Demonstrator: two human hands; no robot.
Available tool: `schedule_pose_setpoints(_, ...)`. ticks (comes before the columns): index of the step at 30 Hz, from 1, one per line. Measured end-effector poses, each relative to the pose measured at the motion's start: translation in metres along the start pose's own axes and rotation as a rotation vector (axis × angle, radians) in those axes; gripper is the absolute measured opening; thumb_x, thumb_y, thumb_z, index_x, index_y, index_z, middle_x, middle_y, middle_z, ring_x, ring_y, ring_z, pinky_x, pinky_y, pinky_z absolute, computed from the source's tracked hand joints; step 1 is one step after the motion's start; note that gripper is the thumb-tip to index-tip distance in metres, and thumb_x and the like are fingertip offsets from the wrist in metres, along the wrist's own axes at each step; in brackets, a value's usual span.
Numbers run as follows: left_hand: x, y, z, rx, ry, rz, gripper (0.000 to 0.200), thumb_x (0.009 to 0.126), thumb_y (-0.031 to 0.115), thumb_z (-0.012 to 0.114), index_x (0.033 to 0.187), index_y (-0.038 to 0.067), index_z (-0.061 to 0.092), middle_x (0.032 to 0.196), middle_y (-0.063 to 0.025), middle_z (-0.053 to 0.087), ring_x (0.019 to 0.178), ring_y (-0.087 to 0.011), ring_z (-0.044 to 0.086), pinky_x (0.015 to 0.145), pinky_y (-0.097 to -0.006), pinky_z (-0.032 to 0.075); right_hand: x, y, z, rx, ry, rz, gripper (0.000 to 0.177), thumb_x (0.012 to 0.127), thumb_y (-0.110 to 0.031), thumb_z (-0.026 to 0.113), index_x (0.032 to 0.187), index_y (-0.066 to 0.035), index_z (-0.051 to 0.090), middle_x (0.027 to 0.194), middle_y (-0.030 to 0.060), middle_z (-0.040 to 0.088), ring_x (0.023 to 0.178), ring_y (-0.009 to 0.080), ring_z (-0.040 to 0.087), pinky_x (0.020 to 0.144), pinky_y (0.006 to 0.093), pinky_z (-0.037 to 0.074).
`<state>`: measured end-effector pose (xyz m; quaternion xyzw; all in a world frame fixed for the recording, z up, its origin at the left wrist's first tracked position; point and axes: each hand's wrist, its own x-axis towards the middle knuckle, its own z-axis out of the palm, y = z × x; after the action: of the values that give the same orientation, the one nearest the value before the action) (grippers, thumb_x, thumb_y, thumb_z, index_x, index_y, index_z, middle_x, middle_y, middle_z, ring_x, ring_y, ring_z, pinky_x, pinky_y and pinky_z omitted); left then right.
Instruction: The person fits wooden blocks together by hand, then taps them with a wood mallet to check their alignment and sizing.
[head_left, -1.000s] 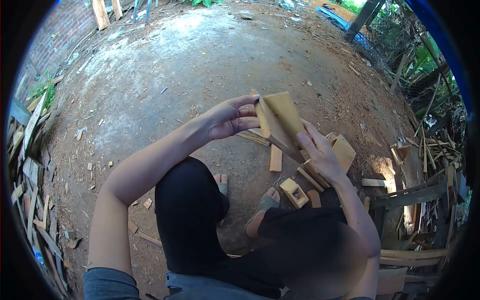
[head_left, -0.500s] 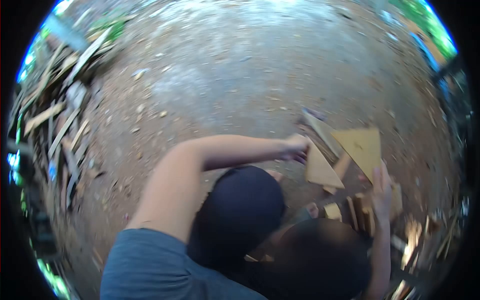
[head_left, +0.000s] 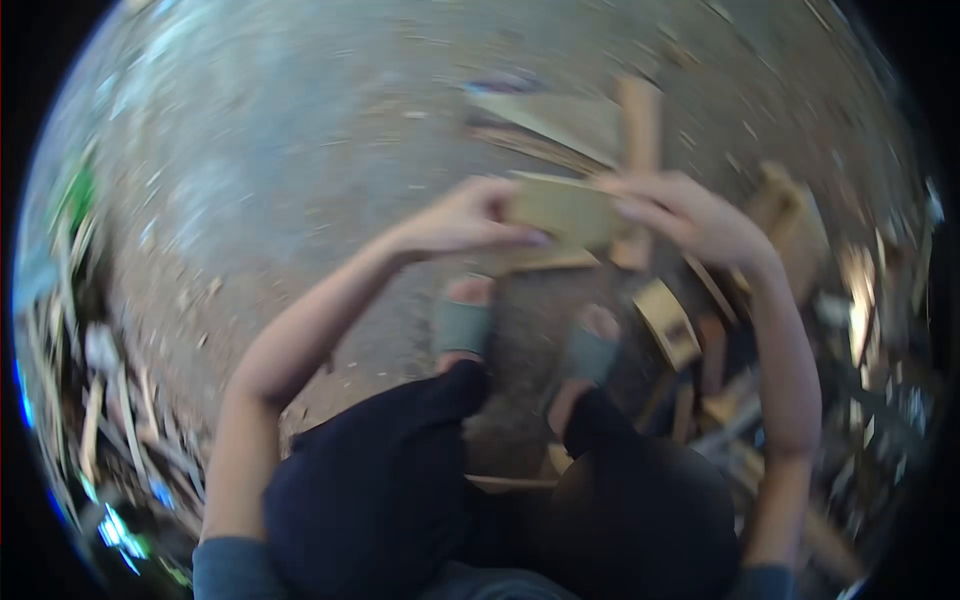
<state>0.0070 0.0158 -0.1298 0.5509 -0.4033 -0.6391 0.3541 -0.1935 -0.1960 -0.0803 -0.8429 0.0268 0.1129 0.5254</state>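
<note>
Yellowish wood, a small board [head_left: 562, 210], is bridging the hands at twelve o'clock from the sandals [head_left: 592, 355]: the left hand [head_left: 465, 216] is gripping its nine-o'clock end, the right hand [head_left: 692, 215] its three-o'clock end, presumably for steadiness. A hollowed wooden block [head_left: 655, 308] is lying at the right sandal's three o'clock.

The wooden pieces, held well apart half a second ago, are brought close together: a wooden board [head_left: 563, 212] is now gripped at its ends by the left hand [head_left: 483, 216] and right hand [head_left: 695, 215], near the centre of the frame. The right hand is shifted inward from the right. With the view swung, the hollowed block [head_left: 657, 310] and both sandals [head_left: 463, 325], largely hidden by the knees then, are uncovered below centre.
</note>
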Motion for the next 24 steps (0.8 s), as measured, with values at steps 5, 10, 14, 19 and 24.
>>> schedule_pose_setpoints(5,0.016,-0.013,0.011,-0.097,0.129,-0.055,0.035,0.089,0.027,0.076,0.112,0.001,0.07,0.098,-0.0032,0.072,0.086,-0.0088,0.063,0.078,-0.0266,0.05,-0.018,0.024,0.003,-0.031,0.385,0.139,0.036,0.104,-0.026,0.05,0.13,-0.004,0.059,0.121,0.0142,0.066,0.111,0.0278,0.063,0.096,0.0359,0.048)
schedule_pose_setpoints(10,0.018,-0.029,-0.005,-0.221,0.594,-0.11,0.033,0.094,0.024,0.066,0.111,-0.005,0.066,0.097,-0.0093,0.071,0.086,-0.0138,0.068,0.074,-0.0322,0.057,-0.077,0.063,0.034,0.019,0.835,0.488,0.025,0.101,-0.019,0.052,0.115,-0.003,0.065,0.099,0.0147,0.068,0.092,0.0289,0.067,0.083,0.0361,0.052)
schedule_pose_setpoints(14,0.043,-0.043,-0.028,-0.198,0.729,-0.039,0.034,0.095,0.021,0.062,0.113,-0.008,0.062,0.101,-0.0124,0.07,0.084,-0.0162,0.069,0.077,-0.0331,0.058,-0.106,0.107,0.106,-0.162,0.841,0.581,0.027,0.096,-0.018,0.06,0.117,0.0,0.062,0.1,0.0176,0.063,0.093,0.0314,0.064,0.083,0.0388,0.051)
schedule_pose_setpoints(19,0.078,-0.065,-0.033,0.237,0.747,0.051,0.04,0.09,0.019,0.065,0.113,-0.012,0.054,0.091,-0.0183,0.061,0.076,-0.0257,0.067,0.069,-0.0351,0.058,-0.039,0.132,0.137,-0.574,0.884,0.539,0.067,0.086,-0.025,0.072,0.14,0.002,0.043,0.124,0.0227,0.048,0.112,0.0374,0.053,0.093,0.0419,0.048)
schedule_pose_setpoints(24,0.086,-0.066,-0.017,0.259,0.581,0.005,0.077,0.091,0.02,0.066,0.151,0.0,0.023,0.13,-0.0236,0.036,0.117,-0.0325,0.055,0.076,-0.0371,0.061,-0.021,0.141,0.133,-0.495,0.89,0.634,0.074,0.079,-0.023,0.074,0.141,0.002,0.042,0.122,0.0204,0.046,0.108,0.0391,0.052,0.096,0.0455,0.048)
